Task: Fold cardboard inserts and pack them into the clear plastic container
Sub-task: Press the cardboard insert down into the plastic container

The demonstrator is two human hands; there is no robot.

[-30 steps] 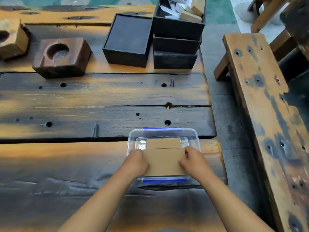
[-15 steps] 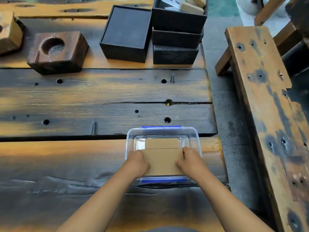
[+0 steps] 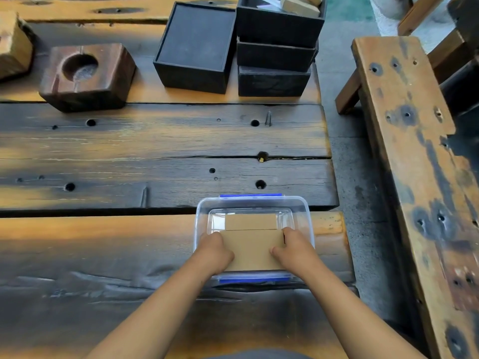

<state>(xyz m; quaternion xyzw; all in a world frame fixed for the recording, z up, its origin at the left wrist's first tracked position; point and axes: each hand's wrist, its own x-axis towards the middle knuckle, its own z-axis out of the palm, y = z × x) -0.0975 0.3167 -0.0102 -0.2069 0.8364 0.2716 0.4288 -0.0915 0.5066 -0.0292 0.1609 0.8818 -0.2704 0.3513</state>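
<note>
A clear plastic container [image 3: 252, 204] with blue clips at its far and near ends sits near the table's right front corner. A brown folded cardboard insert [image 3: 252, 248] lies over its opening, its narrower far flap angled down into the box. My left hand [image 3: 213, 251] grips the insert's left edge and my right hand [image 3: 294, 251] grips its right edge. The insert's near corners are hidden under my hands. More cardboard pieces [image 3: 298, 5] stick out of the top black box at the back.
A stack of black boxes [image 3: 274, 58] and a single black box [image 3: 194, 50] stand at the back. A dark wooden block with a round hollow [image 3: 85, 76] sits back left. A wooden bench [image 3: 420, 164] runs along the right, across a gap of concrete floor.
Both hands have stayed on the insert's sides over the container, closing in slightly. The camera has tilted a little; nothing else on the table moved.
</note>
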